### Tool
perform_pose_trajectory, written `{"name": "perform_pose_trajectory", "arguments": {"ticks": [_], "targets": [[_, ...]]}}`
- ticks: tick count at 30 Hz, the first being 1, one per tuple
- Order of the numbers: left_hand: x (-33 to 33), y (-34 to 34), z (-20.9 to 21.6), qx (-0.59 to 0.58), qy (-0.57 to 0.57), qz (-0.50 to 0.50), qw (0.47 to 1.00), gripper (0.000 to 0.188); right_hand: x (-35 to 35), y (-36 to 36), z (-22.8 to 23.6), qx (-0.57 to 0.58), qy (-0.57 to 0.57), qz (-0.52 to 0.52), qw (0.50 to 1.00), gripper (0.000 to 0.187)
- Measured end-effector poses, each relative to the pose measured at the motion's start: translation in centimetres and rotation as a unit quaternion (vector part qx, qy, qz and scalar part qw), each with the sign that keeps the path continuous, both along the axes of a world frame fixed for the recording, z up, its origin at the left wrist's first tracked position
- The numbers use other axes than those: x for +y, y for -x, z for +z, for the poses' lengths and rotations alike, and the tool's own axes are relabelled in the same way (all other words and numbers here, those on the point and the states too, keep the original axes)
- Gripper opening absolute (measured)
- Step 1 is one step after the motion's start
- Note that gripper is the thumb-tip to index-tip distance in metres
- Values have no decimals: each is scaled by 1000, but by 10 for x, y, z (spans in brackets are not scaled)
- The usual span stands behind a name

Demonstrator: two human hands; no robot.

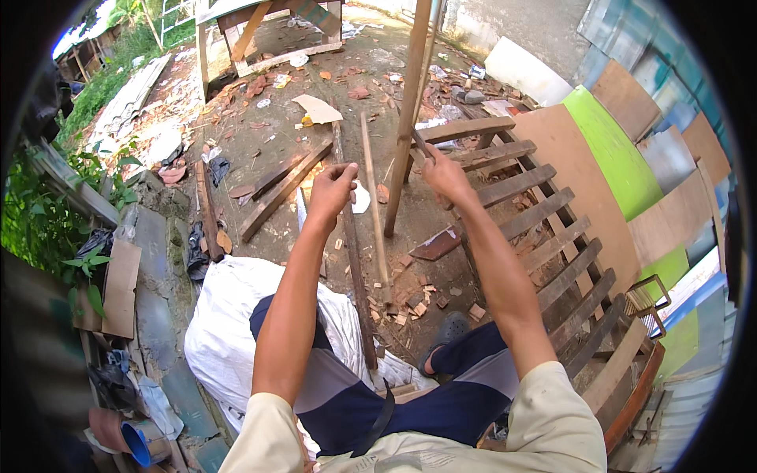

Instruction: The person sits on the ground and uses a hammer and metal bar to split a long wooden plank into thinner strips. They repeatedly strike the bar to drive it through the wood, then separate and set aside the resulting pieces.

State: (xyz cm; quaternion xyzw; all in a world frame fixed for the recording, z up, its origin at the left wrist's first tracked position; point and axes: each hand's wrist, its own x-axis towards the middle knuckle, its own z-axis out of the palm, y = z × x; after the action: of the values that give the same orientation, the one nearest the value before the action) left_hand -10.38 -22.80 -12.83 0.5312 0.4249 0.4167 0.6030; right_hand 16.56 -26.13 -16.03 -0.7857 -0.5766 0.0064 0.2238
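At the far left of the frame, leafy green plants (31, 209) grow beside a low, weathered grey concrete ledge (154, 260), with a round blue plastic container (142, 443) at lower left. Right of the ledge, a crumpled white cloth (229, 307) spreads over the ground at lower centre-left. The surface is bare brown earth (284, 130), strewn with dry leaves, scraps and, at the centre, small pale wood offcuts (414, 303). At the top left of centre stands a rough wooden bench (276, 59).

The left hand (335, 189) is near the centre with its fingers curled in; whether it grips anything cannot be told. Below it runs a long, dark, narrow wooden strip (353, 264); a paler, thin wooden strip (372, 189) lies to its right. An upright brown wooden post (408, 102) rises through the upper centre.

Right of the post, the right hand (444, 175) is closed around a dark, slim tool (421, 145), whose far end overlaps the post in view; contact is unclear. Behind, a slatted wooden frame (516, 186) fills the centre-right. Beyond stand a flat brown board (579, 169), a lime-green panel (611, 150) and, at upper right, bluish corrugated metal sheeting (623, 39).
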Motion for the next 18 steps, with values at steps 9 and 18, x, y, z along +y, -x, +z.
{"name": "perform_pose_trajectory", "arguments": {"ticks": [9, 18], "targets": [[6, 17, -2, 37, -7, 2, 999, 44, -16, 55, 105, 182, 67, -40, 980, 44], [7, 17, -3, 8, 8, 29, 1000, 44, -36, 55, 123, 181, 53, -47, 981, 46]]}}
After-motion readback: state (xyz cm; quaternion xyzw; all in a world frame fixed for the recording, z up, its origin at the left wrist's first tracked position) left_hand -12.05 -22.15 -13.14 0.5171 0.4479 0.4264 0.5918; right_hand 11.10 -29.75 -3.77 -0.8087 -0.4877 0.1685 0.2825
